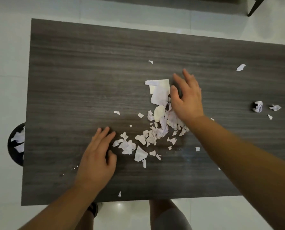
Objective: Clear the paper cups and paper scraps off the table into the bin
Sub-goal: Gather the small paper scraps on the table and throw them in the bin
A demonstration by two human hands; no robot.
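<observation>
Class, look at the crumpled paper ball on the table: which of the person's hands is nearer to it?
The right hand. It lies flat by the scrap pile, with the crumpled paper ball farther to its right. The left hand rests beyond the pile, much farther away.

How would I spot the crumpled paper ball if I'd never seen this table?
Start at the dark wood-grain table and look far right, well past the right hand. The crumpled paper ball sits there, apart from the main pile: round and wadded, whereas its neighbours are small flat torn scraps.
</observation>
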